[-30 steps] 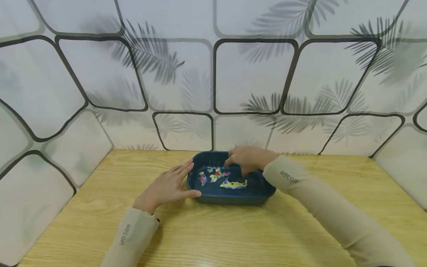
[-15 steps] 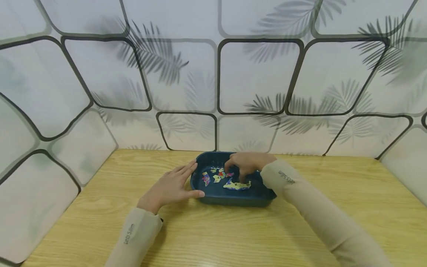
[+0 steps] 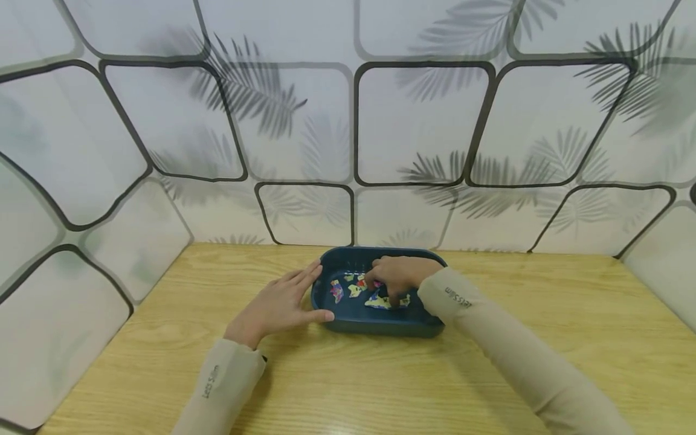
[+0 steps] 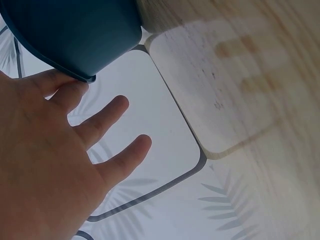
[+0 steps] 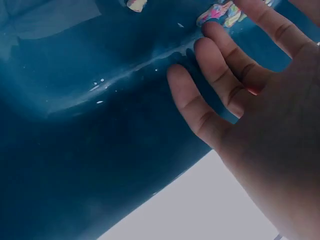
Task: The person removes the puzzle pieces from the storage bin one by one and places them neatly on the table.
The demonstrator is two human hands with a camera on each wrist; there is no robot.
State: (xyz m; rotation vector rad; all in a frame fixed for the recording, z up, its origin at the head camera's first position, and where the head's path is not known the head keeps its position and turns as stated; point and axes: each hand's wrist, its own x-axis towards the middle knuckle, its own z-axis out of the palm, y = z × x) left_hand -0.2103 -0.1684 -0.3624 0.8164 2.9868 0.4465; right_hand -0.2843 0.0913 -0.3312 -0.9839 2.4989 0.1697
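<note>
A dark blue basin (image 3: 380,327) stands on the wooden table against the back wall. Spread over its floor are several irregular multicoloured scraps, among them a pink-and-blue one (image 3: 337,292) and a longer yellow-and-blue one (image 3: 375,301). My left hand (image 3: 274,308) rests at the basin's left end with straight, spread fingers, its thumb reaching the front rim; the left wrist view shows fingertips at the rim. My right hand (image 3: 403,275) is down inside the basin, a finger over the long scrap. In the right wrist view, its fingers (image 5: 187,97) are loosely bent.
The pale wall (image 3: 304,139) with dark outlines and leaf prints rises right behind the basin and along both sides. Wooden tabletop (image 3: 348,380) stretches in front of the basin. Bright glints show on the basin's inner surface.
My right hand has come lower and slightly toward the front, now partly covering the long scrap. The left hand stays at the basin's left end. The head view has shifted slightly.
</note>
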